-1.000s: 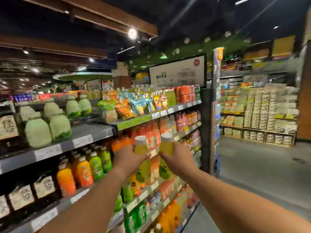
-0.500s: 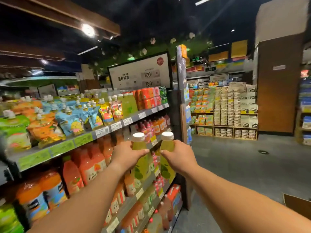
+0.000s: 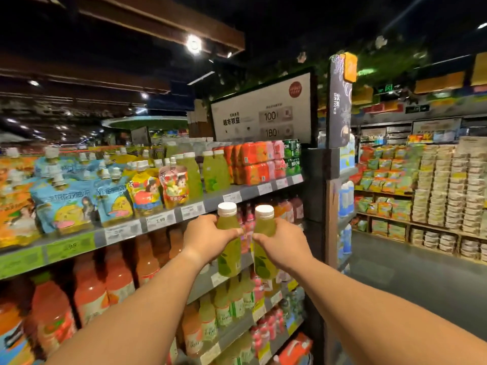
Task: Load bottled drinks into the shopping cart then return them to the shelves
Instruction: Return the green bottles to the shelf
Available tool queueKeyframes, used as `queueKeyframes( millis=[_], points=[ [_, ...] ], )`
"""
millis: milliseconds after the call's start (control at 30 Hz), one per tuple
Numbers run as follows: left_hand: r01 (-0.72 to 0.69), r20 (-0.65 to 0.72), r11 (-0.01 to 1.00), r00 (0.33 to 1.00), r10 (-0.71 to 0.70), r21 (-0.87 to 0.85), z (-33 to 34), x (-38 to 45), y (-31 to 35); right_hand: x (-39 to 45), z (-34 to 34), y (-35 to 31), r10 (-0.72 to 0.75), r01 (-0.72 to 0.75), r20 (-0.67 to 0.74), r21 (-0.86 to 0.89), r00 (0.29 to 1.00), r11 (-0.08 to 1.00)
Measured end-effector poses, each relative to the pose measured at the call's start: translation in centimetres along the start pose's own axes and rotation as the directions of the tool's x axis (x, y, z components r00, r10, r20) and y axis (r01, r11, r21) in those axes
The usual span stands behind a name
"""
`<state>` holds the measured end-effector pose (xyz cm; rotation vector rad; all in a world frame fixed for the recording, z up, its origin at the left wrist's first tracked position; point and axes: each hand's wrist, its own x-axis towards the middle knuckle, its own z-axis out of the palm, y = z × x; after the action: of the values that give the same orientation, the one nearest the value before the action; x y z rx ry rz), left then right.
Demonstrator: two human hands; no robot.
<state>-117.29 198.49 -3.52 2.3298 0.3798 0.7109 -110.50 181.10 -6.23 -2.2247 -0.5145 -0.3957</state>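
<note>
Supermarket drinks aisle; left hand (image 3: 208, 239) gripped one green bottle (image 3: 228, 248), right hand (image 3: 283, 246) another (image 3: 263, 246), both upright; matching bottles (image 3: 214, 171) sat up-left on the top shelf (image 3: 237, 196), closer to the left hand.

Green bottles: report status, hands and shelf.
Left hand grips left green bottle; right hand grips right green bottle. Both upright before the top shelf, matching green bottles there. Nothing in the way.

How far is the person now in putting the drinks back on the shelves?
Done: cannot tell; no cart is in view. In hand: the left hand and the right hand each grip a green bottle held up before the shelves. Left: both bottles must still go beside the matching green bottles on the top shelf.
</note>
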Motion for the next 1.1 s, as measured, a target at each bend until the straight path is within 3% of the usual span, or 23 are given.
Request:
queueKeyframes(
  millis=[267, 500, 633, 867, 1100],
  points=[
    [0.066, -0.089, 0.997, 0.994, -0.063, 0.036, 3.7, 10.7, -1.1, 12.2, 3.5, 2.9, -0.08, 0.078, 0.045, 0.045, 0.996, 0.996],
    [0.068, -0.202, 0.994, 0.978, -0.05, 0.085, 3.5, 18.7, 2.1, 22.7, 3.8, 1.9, -0.185, 0.177, 0.046, 0.138, 0.982, 0.974],
    [0.077, -0.324, 0.99, 0.946, -0.034, 0.12, 3.6, 22.6, 4.3, 28.3, 4.1, 0.9, -0.281, 0.272, 0.034, 0.162, 0.959, 0.948],
    [0.229, -0.504, 0.953, 0.858, -0.1, 0.199, 4.4, 27.6, 5.7, 36.7, 4.9, -0.2, -0.382, 0.366, 0.032, 0.223, 0.924, 0.903],
    [0.346, -0.576, 0.913, 0.8, -0.166, 0.217, 6.3, 30.7, 4.5, 40.9, 7.5, -0.2, -0.437, 0.395, 0.073, 0.313, 0.897, 0.863]
  ],
)
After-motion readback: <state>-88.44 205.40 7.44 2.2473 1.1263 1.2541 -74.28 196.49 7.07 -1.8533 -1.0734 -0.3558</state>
